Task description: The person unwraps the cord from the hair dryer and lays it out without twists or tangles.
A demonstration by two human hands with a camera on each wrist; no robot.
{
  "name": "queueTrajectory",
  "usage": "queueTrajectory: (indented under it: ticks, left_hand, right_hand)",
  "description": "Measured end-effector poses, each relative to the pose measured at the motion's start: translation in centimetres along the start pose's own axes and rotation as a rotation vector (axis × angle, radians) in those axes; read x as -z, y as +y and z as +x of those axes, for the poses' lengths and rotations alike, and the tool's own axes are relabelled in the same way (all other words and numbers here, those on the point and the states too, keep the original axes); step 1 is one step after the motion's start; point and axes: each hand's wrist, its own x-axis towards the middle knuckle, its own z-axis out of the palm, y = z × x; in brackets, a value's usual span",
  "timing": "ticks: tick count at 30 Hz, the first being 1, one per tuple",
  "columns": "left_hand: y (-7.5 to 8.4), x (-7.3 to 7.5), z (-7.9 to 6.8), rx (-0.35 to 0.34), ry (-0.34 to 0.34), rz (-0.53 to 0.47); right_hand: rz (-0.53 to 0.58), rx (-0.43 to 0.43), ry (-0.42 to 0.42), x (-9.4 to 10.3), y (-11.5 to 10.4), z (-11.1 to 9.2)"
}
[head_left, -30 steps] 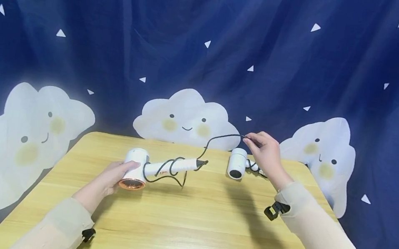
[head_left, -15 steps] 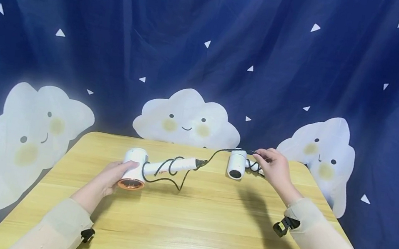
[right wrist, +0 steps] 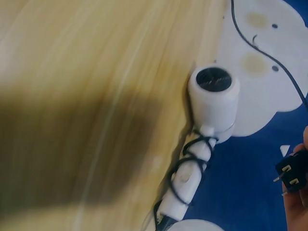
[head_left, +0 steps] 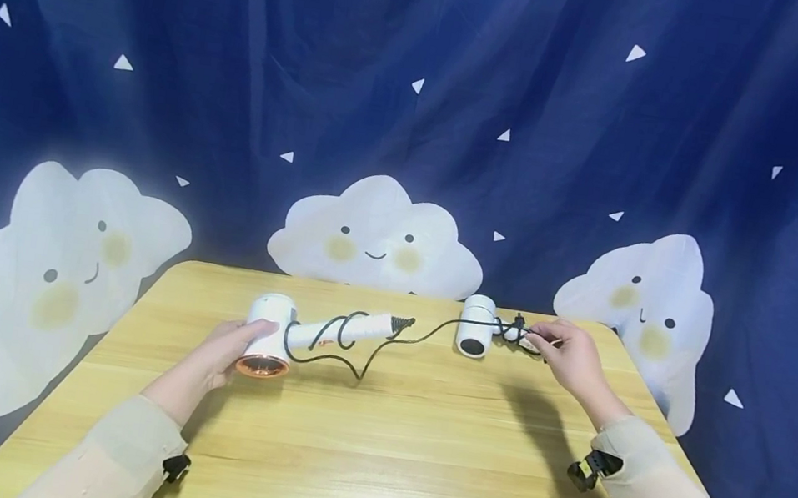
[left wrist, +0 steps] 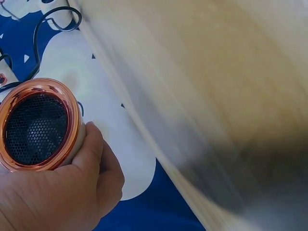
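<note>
A white hair dryer (head_left: 269, 324) with a copper rim lies in my left hand (head_left: 225, 352), which grips its round head from the left, thumb on top. In the left wrist view, its copper-rimmed mesh end (left wrist: 36, 130) faces the camera. Its handle points right, with black cord looped around it. My right hand (head_left: 570, 357) pinches the cord's far end, where the right wrist view shows a black two-pin plug (right wrist: 291, 171) at the fingers. From there the cord (right wrist: 253, 46) runs leftward, passing across a second, smaller white hair dryer (head_left: 474, 335) in the head view.
The second dryer rests near the back right of the wooden table (head_left: 358, 445), its own cord wound around its handle (right wrist: 185, 180). Behind the table hangs a dark blue curtain (head_left: 357, 109) printed with clouds and triangles. Black cameras are strapped to both wrists.
My right hand has moved right and down with the cord end, so the cord now hangs lower and stretches further right across the second dryer. The left hand and its dryer stay almost still.
</note>
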Motion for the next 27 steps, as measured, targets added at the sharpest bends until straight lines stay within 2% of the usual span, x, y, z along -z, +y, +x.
queueTrajectory:
  ticks: [13, 18, 27]
  left_hand:
    - [0.1, 0.0, -0.1, 0.004, -0.011, 0.001]
    - [0.0, 0.1, 0.0, 0.009, 0.001, 0.022]
    - [-0.1, 0.2, 0.0, 0.008, 0.012, 0.056]
  right_hand:
    - [-0.023, 0.004, -0.158, 0.9, 2.7, -1.6]
    - [-0.026, 0.023, -0.185, 1.1, 3.4, -2.0]
    - [-0.098, 0.002, -0.263, 1.3, 4.2, -2.4]
